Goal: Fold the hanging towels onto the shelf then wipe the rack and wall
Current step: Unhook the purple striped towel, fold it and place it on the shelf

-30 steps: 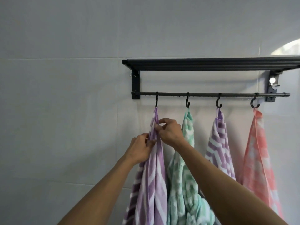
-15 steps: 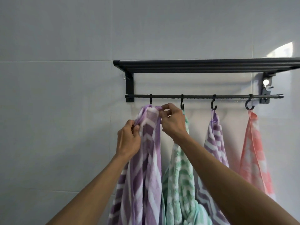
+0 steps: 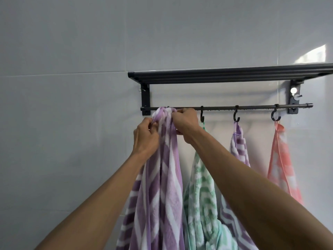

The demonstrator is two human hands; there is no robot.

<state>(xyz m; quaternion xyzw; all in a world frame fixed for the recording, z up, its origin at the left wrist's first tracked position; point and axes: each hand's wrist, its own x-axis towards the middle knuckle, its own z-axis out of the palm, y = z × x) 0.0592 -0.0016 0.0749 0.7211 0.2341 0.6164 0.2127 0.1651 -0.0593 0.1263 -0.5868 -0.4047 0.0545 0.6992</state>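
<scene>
A black wall rack has a flat shelf [image 3: 225,75] on top and a thin rail [image 3: 255,107] with hooks below. Both my hands grip the top of the leftmost purple-and-white striped towel [image 3: 162,186], bunched right under the rail's left end. My left hand [image 3: 145,137] holds its left side and my right hand [image 3: 186,123] its right side. The hook under the bunched cloth is hidden. A green-and-white towel [image 3: 201,195], a second purple striped towel [image 3: 238,147] and a pink-and-white towel [image 3: 281,165] hang from the other three hooks.
The pale grey tiled wall [image 3: 72,123] surrounds the rack. A bright patch of light [image 3: 313,55] falls on the wall above the shelf's right end. A silver fitting [image 3: 294,91] sits on the right bracket.
Both hands have risen along the leftmost purple towel from mid-height to just under the rail, bunching its top up there. The view has shifted slightly.
</scene>
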